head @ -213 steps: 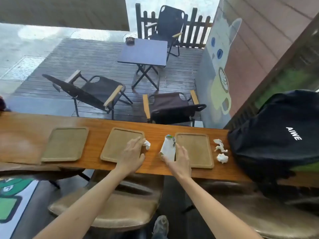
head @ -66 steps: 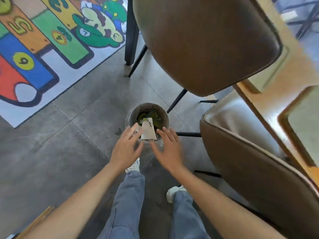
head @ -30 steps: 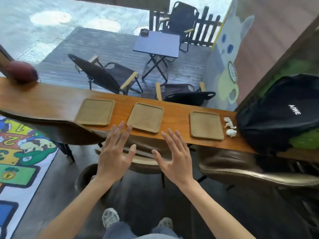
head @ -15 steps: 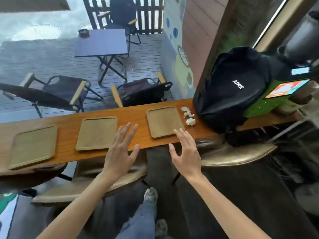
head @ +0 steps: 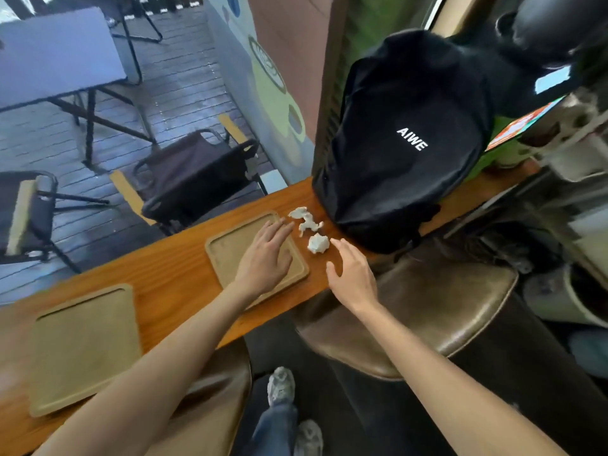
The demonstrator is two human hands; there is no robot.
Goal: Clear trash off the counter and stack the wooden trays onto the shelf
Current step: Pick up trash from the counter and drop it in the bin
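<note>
While both hands (head: 268, 258) (head: 352, 274) spread fingers empty, crumpled napkins (head: 311, 230) between tray (head: 223, 251), backpack (head: 401, 136).

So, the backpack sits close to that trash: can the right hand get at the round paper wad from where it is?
Probably yes. The right hand is open, fingertips just short of the paper wad, with only bare counter between. The backpack stands beyond the wad, not across the path.
</note>
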